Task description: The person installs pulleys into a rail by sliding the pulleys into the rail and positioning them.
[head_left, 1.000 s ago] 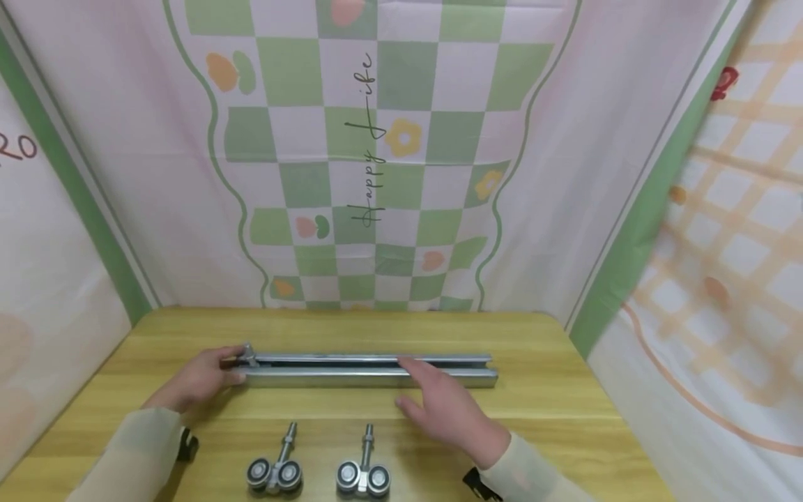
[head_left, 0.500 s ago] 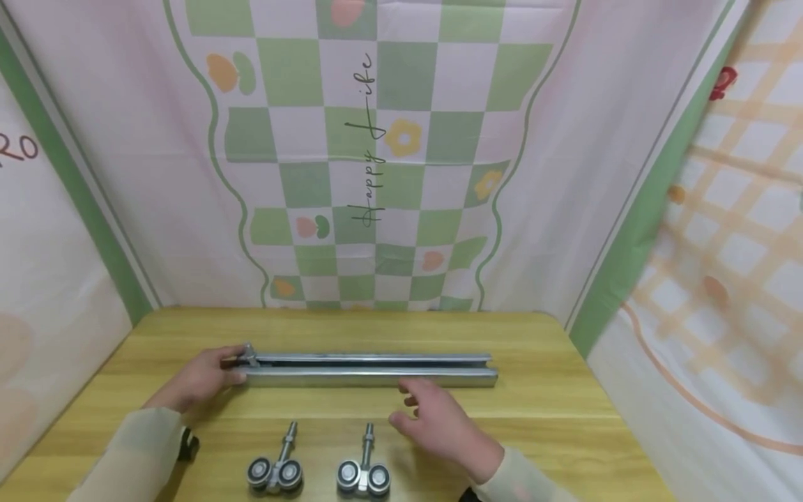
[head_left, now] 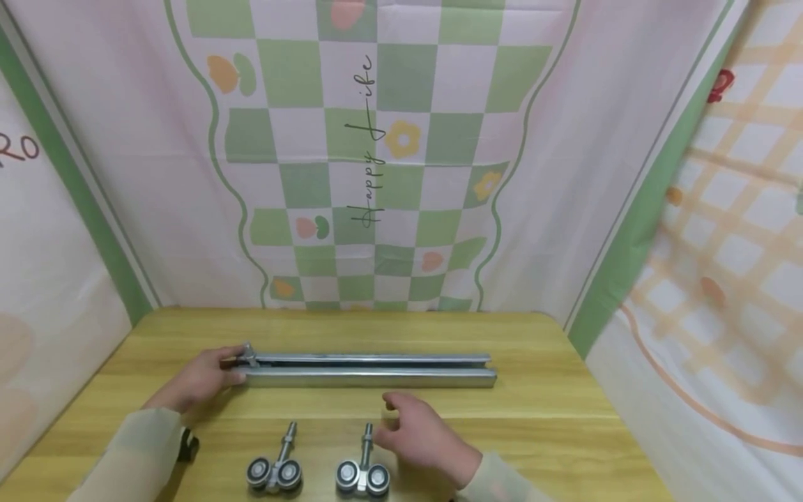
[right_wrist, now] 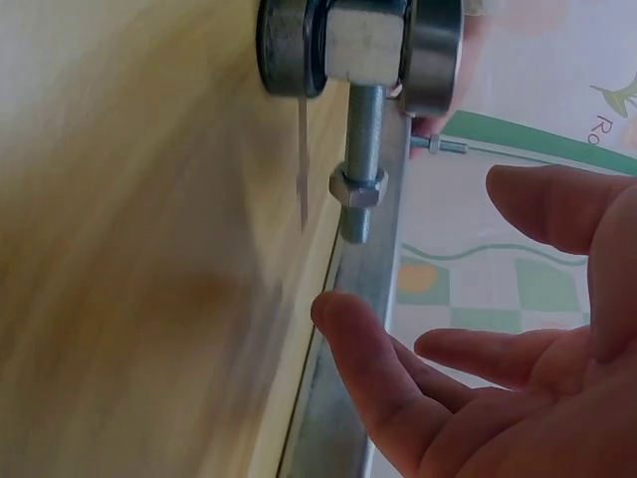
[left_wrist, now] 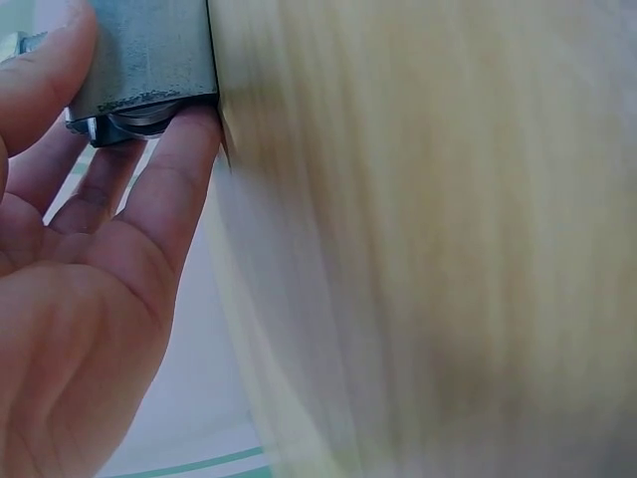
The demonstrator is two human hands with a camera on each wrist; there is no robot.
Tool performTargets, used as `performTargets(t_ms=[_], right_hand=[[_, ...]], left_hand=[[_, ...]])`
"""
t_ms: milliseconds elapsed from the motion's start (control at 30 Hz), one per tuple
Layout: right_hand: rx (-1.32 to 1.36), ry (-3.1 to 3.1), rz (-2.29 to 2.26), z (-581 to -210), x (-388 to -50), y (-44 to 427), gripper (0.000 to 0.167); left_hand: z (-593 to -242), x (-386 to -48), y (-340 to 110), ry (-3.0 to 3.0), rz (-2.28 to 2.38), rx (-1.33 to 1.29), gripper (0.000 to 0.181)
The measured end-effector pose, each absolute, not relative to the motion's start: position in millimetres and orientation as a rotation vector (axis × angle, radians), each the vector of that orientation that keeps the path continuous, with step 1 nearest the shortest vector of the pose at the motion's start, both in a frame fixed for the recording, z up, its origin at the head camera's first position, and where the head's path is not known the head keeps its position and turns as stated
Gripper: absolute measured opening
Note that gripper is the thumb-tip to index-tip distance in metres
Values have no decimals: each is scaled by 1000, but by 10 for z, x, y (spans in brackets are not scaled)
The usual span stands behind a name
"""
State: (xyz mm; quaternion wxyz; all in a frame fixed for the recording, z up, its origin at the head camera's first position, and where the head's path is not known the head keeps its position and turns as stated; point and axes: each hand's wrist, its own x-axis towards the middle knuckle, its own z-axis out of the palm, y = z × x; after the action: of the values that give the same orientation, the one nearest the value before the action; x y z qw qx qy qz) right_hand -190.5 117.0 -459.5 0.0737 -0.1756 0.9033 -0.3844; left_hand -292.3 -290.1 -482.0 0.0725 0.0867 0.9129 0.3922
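A long metal rail (head_left: 370, 378) with a slot along its top lies across the table. My left hand (head_left: 199, 380) grips the rail's left end, thumb on the near side. In the left wrist view, fingers of the left hand (left_wrist: 109, 259) touch the rail's end (left_wrist: 149, 60), where part of a wheel shows inside. A bolt (head_left: 249, 354) stands up from the slot there. My right hand (head_left: 426, 432) hovers, fingers apart and empty, just right of a roller trolley (head_left: 364, 476). The right wrist view has the trolley's bolt (right_wrist: 364, 149) before the spread fingers of the right hand (right_wrist: 528, 398).
A second roller trolley (head_left: 276, 474) lies to the left of the first, near the front of the wooden table (head_left: 539, 418). Behind the table hangs a green checkered cloth (head_left: 370, 139), with further printed cloths at both sides.
My right hand has left the rail and moved toward the front and left, to beside the right trolley. The left hand has kept its place at the rail's end.
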Motion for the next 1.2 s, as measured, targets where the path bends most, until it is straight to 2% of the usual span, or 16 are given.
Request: performTargets(t_ms=[467,767,1200], right_hand=[[-435,2640,-1153,-4637,-1928,1101,77],[-349,2455,-1356,-4665,-1943,1054,73],[-443,2556,-1219,-4747,-1978,918,65]], left_hand=[[-4841,-2937,-2868,2750,1194,257,72],[-4814,-2927,-2878,2742,1199,267,71],[-4794,-2914,-2884,2738,1191,241,71]])
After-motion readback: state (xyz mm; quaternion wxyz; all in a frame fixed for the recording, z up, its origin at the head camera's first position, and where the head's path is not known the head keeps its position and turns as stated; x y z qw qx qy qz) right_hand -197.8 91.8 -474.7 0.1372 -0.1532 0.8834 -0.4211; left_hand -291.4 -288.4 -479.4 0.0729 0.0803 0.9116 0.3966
